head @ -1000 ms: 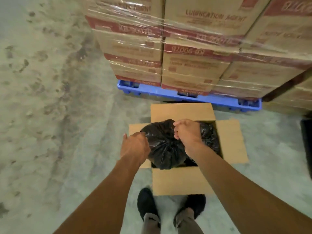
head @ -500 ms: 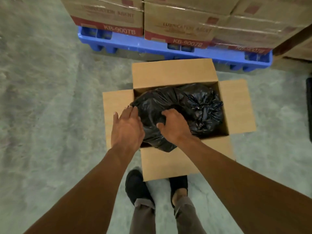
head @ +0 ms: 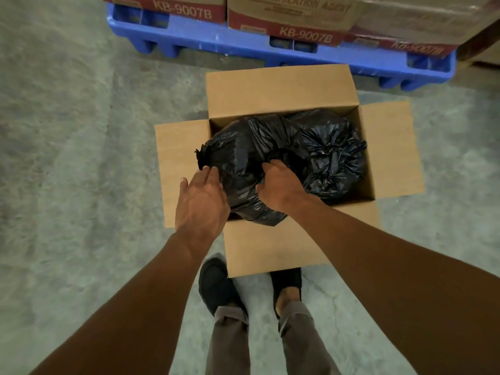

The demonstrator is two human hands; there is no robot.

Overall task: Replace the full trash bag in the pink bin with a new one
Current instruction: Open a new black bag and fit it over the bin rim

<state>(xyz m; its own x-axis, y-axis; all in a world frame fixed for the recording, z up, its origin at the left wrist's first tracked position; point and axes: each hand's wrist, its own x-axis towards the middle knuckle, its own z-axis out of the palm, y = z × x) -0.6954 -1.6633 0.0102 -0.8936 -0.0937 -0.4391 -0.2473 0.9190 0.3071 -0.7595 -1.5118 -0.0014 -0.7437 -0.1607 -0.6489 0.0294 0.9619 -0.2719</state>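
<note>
A full black trash bag (head: 243,158) lies in an open cardboard box (head: 278,90) on the floor, its near end bulging over the box's front edge. A second tied black bag (head: 332,158) sits beside it in the right half of the box. My left hand (head: 201,201) lies with straight fingers against the left side of the near bag. My right hand (head: 281,185) has its fingers curled into the bag's plastic at the middle. No pink bin is in view.
A blue plastic pallet (head: 243,41) stacked with wrapped cartons (head: 292,17) stands right behind the box. The box's flaps are folded out on all sides. My two feet in black shoes (head: 216,285) stand at the near flap. Grey concrete floor (head: 67,158) lies to the left.
The bag has gone down from above the box into it. My right hand moved from the bag's top to its middle, and my left hand's fingers have straightened. My view tilted down.
</note>
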